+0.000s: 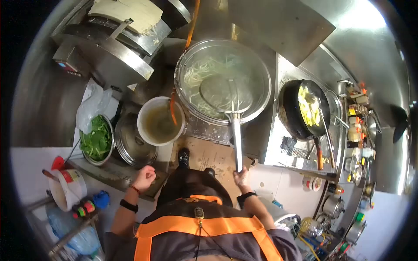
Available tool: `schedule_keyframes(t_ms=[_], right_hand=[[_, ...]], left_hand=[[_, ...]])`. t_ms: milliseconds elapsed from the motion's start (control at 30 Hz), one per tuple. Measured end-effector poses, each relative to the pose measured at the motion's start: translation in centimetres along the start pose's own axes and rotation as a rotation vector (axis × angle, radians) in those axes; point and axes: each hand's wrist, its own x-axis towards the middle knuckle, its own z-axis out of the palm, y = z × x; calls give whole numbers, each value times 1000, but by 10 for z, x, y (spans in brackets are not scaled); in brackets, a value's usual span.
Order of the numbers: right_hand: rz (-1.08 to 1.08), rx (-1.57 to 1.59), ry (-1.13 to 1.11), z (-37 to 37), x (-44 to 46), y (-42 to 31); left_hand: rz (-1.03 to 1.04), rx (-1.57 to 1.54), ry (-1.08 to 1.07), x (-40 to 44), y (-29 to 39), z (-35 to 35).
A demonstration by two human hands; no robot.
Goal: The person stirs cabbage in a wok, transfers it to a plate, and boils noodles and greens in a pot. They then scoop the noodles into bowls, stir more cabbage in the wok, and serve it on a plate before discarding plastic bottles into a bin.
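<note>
Metal strainer (235,130) extends forward from the right hand (242,177).

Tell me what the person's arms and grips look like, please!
The left grip has no glove, just a thin reddish bracelet and a black band farther up. The right grip is gloveless too, with another black band. Dark sleeves leave the forearms bare.
</note>
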Motion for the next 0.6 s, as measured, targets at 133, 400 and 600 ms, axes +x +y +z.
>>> schedule_keyframes(t_ms=[133, 400, 600], right_hand=[[-121, 46, 59, -7, -15, 18], [-469, -105, -226, -118, -48, -59], [-647, -407, -393, -9, -10, -182]], left_hand=[[-129, 150, -103, -62, 4, 42], [-110, 14, -44, -127, -18, 126], [-25, 48, 64, -146, -69, 111]])
